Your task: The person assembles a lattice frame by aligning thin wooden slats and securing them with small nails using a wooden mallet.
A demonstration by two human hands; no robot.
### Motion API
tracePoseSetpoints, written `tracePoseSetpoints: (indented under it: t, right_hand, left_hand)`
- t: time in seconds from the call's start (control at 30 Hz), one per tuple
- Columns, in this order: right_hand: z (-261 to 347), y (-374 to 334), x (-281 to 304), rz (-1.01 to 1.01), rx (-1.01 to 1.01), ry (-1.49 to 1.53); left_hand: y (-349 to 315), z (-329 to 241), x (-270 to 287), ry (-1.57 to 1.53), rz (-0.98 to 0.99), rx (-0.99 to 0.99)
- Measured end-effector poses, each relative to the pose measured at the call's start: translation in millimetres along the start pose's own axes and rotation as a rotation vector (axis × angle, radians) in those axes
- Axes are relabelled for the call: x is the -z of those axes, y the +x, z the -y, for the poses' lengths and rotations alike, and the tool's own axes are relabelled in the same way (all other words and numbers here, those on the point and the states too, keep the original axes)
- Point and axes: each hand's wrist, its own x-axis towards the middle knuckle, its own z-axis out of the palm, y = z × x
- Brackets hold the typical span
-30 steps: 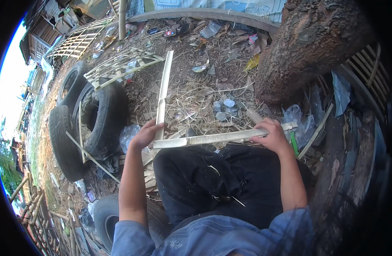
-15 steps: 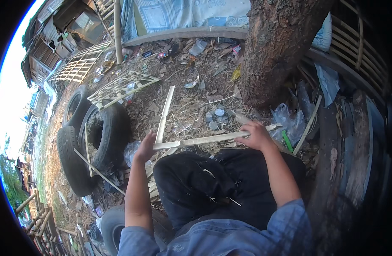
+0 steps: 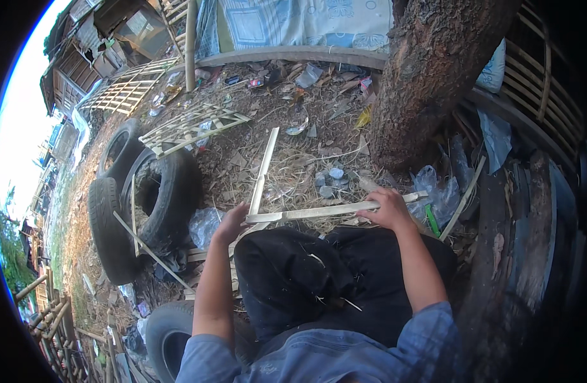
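Note:
A pale split bamboo strip [image 3: 322, 210] lies crosswise in front of my knees, held at both ends. My left hand [image 3: 231, 222] is closed at its left end, with the fingers partly hidden from above. My right hand [image 3: 389, 209] wraps round it close to the right end, and a short length sticks out past the fingers. A second bamboo strip [image 3: 263, 173] points away from me, its near end meeting the first strip beside my left hand. Whether the left fingers also grip this second strip, I cannot tell.
Old tyres [image 3: 162, 185] are piled at the left, near a bamboo lattice panel [image 3: 194, 127]. A tree trunk [image 3: 427, 83] rises at the far right. Several grey stones [image 3: 330, 181] lie among shavings. Near my right hand are a plastic bag [image 3: 437, 188] and a narrow green object [image 3: 432, 219].
The whole view has shifted slightly to the right. Both hands keep their hold on the bamboo strip, which lies almost the same way as before.

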Motion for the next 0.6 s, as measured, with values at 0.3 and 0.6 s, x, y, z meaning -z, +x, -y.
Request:
tracePoseSetpoints:
  t: [0.3,0.6]
  right_hand:
    - [0,2,0,-0.005,-0.073,0.021]
    - [1,5,1,-0.016,-0.091,0.125]
  left_hand:
    - [-15,-29,-24,-0.176,0.005,-0.169]
    - [-34,-4,-74,-0.760,-0.004,-0.483]
